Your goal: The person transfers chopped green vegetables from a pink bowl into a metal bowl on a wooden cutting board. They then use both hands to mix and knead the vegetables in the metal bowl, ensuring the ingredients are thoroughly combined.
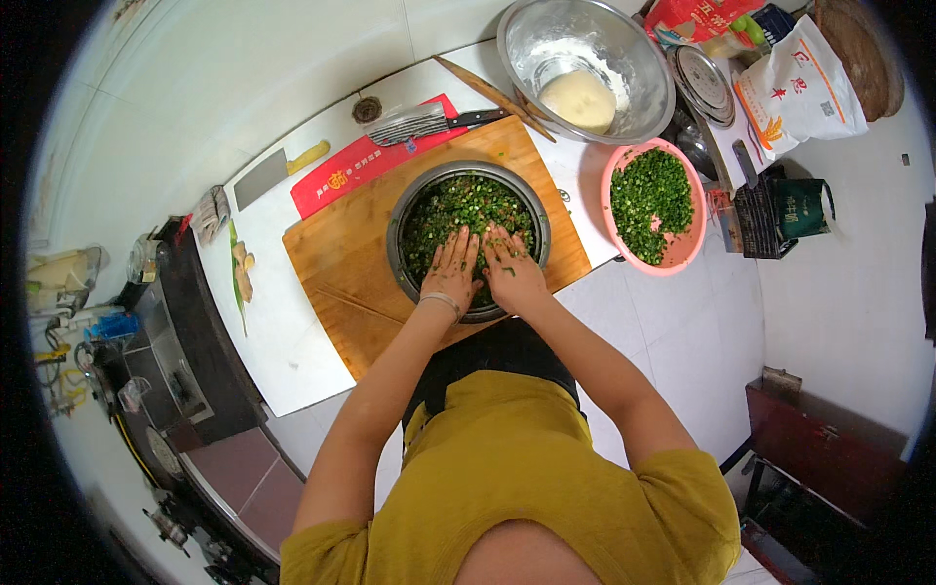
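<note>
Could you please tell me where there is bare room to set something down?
The white table is bare between the ginger and the wooden board; the board has room left of the greens bowl. It is crowded at upper right, around the dough bowl and pink basin.

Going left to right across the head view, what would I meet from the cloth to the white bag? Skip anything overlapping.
Cloth, ginger, left hand, right hand, pink bowl, white bag.
</note>
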Action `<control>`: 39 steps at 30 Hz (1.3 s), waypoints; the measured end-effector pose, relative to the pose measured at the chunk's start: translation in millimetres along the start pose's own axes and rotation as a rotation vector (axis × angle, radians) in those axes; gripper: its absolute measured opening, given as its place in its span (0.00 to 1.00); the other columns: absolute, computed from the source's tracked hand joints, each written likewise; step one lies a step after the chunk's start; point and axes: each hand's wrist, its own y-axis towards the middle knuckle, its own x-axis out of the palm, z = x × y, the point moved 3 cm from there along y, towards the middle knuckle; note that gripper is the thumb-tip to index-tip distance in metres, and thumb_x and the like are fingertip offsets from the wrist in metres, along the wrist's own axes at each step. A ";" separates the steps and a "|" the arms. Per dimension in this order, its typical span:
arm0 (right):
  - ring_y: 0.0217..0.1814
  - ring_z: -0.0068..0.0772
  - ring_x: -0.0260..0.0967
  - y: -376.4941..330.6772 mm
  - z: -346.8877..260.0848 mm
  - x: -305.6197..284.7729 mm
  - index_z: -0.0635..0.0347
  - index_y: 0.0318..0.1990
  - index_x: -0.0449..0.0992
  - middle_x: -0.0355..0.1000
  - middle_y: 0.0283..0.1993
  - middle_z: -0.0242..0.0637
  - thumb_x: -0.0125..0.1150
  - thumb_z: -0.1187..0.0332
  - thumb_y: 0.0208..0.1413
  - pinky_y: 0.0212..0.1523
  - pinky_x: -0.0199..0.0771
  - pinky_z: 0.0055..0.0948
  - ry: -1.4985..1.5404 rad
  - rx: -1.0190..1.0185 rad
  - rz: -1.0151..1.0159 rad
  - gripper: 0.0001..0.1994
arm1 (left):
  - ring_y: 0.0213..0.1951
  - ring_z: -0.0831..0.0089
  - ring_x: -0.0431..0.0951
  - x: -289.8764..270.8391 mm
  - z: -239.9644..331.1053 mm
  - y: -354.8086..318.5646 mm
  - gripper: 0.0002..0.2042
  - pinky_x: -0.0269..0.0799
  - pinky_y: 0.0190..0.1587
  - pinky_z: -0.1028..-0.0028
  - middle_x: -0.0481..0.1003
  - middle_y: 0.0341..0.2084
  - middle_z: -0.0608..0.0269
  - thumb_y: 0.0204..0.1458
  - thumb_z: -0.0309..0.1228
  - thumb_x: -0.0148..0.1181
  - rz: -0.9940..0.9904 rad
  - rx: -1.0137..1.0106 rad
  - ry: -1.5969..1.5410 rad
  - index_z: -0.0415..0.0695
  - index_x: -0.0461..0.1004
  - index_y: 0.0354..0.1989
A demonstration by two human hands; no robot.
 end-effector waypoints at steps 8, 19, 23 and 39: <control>0.51 0.45 0.62 19.5 10.4 -29.6 0.65 0.43 0.68 0.65 0.48 0.51 0.44 0.69 0.50 0.54 0.58 0.39 0.124 -0.076 0.008 0.14 | 0.63 0.60 0.40 -23.2 -7.1 4.4 0.35 0.40 0.63 0.66 0.33 0.63 0.56 0.52 0.44 0.45 -0.165 0.024 -0.078 0.45 0.35 0.62; 0.69 0.33 0.29 27.4 -22.4 -24.4 0.60 0.62 0.43 0.37 0.66 0.39 0.26 0.66 0.57 0.66 0.27 0.30 -0.106 0.008 -0.039 0.24 | 0.64 0.68 0.31 -15.8 -35.7 6.4 0.31 0.29 0.64 0.70 0.31 0.63 0.63 0.55 0.47 0.35 0.057 -0.049 0.071 0.46 0.35 0.63; 0.69 0.33 0.32 32.0 -14.0 2.5 0.59 0.62 0.43 0.38 0.66 0.39 0.27 0.62 0.57 0.66 0.28 0.31 -0.126 0.064 -0.136 0.25 | 0.64 0.68 0.25 -11.5 -31.1 17.5 0.29 0.26 0.64 0.71 0.27 0.63 0.65 0.56 0.44 0.31 -0.052 -0.139 0.126 0.48 0.33 0.63; 0.44 0.51 0.65 52.7 16.6 -82.0 0.68 0.37 0.67 0.67 0.37 0.57 0.49 0.64 0.51 0.46 0.65 0.41 0.338 0.297 0.143 0.14 | 0.57 0.51 0.53 -41.6 -50.1 17.1 0.34 0.53 0.58 0.64 0.45 0.57 0.36 0.52 0.44 0.43 -0.050 -0.318 -0.317 0.33 0.41 0.60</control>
